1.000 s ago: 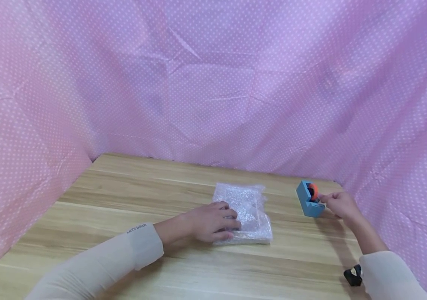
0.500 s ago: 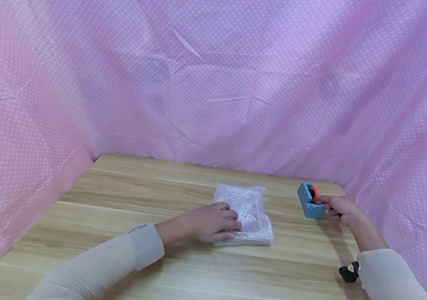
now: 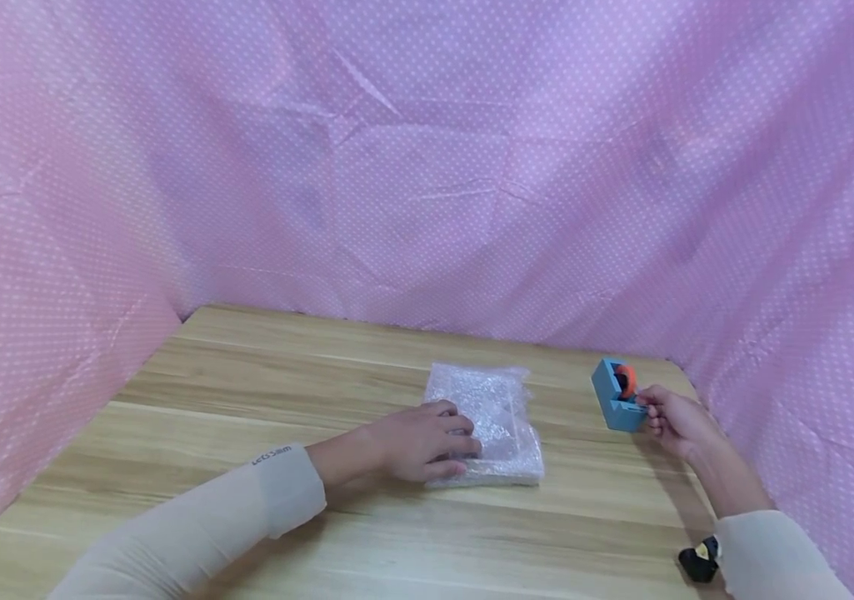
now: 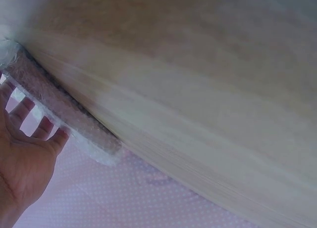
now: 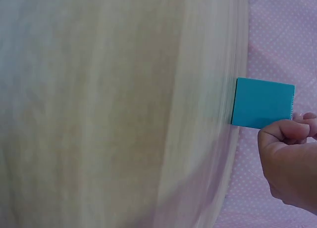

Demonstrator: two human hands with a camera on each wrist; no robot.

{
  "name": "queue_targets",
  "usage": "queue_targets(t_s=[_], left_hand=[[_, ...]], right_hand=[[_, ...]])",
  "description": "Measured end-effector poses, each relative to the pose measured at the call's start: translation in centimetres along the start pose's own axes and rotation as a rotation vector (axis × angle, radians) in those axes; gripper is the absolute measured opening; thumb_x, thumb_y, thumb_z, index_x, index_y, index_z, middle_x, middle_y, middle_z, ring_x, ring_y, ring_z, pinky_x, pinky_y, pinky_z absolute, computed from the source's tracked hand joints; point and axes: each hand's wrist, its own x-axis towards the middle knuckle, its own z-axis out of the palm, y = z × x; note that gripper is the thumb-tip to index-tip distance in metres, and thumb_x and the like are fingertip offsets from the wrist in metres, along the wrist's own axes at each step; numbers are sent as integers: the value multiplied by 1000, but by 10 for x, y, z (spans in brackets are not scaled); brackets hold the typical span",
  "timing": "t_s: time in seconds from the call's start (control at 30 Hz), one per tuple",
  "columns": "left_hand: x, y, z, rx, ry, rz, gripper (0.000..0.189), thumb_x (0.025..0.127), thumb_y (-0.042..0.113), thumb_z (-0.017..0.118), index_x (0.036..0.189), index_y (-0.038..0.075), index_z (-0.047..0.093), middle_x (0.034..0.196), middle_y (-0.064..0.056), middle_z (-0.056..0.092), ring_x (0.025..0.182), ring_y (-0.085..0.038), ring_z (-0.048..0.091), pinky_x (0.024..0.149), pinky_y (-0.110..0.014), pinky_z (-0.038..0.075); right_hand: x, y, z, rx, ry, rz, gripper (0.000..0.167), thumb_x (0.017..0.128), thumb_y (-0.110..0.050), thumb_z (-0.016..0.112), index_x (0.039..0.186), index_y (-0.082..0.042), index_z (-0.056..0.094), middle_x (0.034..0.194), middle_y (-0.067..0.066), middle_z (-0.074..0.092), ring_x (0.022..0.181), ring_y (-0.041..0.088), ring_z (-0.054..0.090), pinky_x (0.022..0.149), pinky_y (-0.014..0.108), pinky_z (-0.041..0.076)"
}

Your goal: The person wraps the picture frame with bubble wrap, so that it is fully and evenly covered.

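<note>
A bubble-wrapped flat package (image 3: 497,417) lies on the table, its wrap glossy and crinkled. My left hand (image 3: 427,442) rests on its near left part with the fingers spread; in the left wrist view those fingers (image 4: 42,129) lie along the package's side. To the right stands a blue tape dispenser (image 3: 621,414) with an orange-cored roll (image 3: 627,381). At its cutter end my right hand (image 3: 681,421) pinches the tape's end between thumb and forefinger. The right wrist view shows the dispenser's flat blue face (image 5: 262,103) beside the curled fingers; the tape itself hardly shows.
The wood-grain table (image 3: 247,400) reaches back to a pink dotted cloth (image 3: 427,208) that hangs around it. A small black object (image 3: 699,560) sits beside the right sleeve (image 3: 771,550), near the table's right side.
My right fingers have shifted from beside the tape roll to the cutter end and curled into a pinch. The left hand and the package stay where they were.
</note>
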Motion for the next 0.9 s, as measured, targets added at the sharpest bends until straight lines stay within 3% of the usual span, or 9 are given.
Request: queue_targets(t_s=[0.27, 0.6, 0.77, 0.9], left_hand=[[0, -2, -1, 3, 11, 13, 47, 109, 52, 34, 148, 32, 54, 148, 1, 53, 136, -27, 46, 116, -40, 38], [0, -3, -2, -1, 16, 23, 46, 109, 49, 38, 147, 30, 54, 147, -1, 54, 136, -28, 47, 117, -41, 38], [0, -3, -1, -6, 21, 25, 45, 109, 49, 38, 146, 30, 55, 147, -1, 54, 135, -28, 47, 116, -41, 38], [0, -4, -1, -13, 16, 19, 45, 109, 50, 38, 146, 30, 55, 147, -1, 53, 136, -28, 46, 116, -41, 38]], right_hand=[[0, 7, 0, 184, 25, -39, 38, 101, -1, 41, 72, -7, 64, 59, -5, 58, 52, 4, 48, 52, 18, 42], [-2, 9, -1, 200, 6, -32, 37, 96, 3, 38, 72, -5, 65, 63, -1, 62, 60, 7, 55, 58, 19, 48], [-4, 8, -1, 101, -53, -9, 33, 96, 2, 38, 76, -7, 62, 66, -2, 62, 64, 7, 59, 63, 19, 51], [-5, 7, -2, 21, -127, 17, 36, 99, -1, 38, 75, -9, 64, 68, -2, 64, 76, 10, 67, 75, 22, 57]])
